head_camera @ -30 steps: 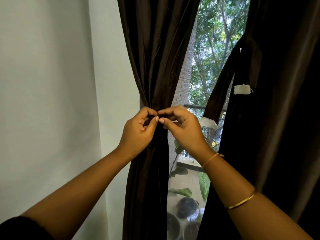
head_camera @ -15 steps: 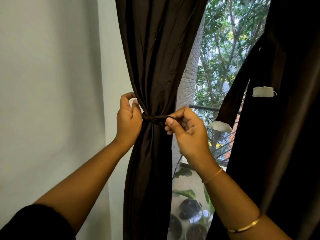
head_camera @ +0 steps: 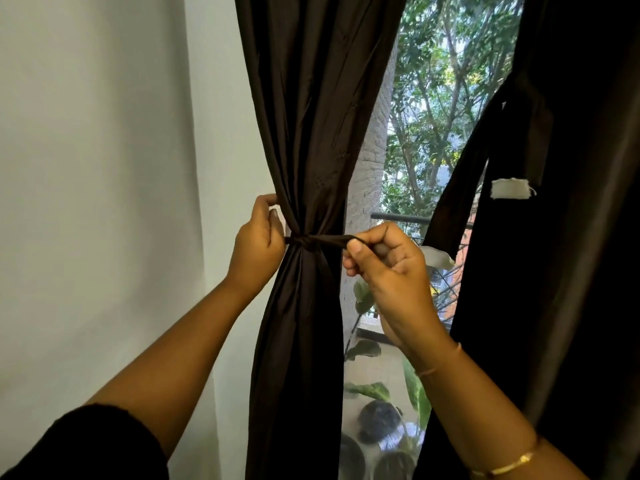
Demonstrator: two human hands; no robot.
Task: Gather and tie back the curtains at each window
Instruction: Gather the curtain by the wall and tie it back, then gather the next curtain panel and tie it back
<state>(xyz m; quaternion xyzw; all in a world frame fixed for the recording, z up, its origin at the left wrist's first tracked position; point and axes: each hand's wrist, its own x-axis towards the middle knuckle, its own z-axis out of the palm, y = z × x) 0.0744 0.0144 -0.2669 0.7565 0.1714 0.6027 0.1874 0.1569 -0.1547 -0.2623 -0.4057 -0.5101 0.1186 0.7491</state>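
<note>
right hand (head_camera: 388,271): pinches tie (head_camera: 322,240) end
left hand (head_camera: 258,244): curled at curtain (head_camera: 304,133) edge; hold hidden, can't tell
curtain bottom: cut off

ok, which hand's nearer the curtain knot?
Left. The left hand grips the tie right at the knot, wall side; the right hand pinches its end further off, window side.

Daylight is pouring in through the window (head_camera: 412,174) ahead of me, blowing out white between the leaves (head_camera: 450,64). The backlit curtain (head_camera: 311,133) is reading almost black, folds barely showing. The wall (head_camera: 86,168) is glowing soft grey. Frame edges are bowing slightly.
</note>
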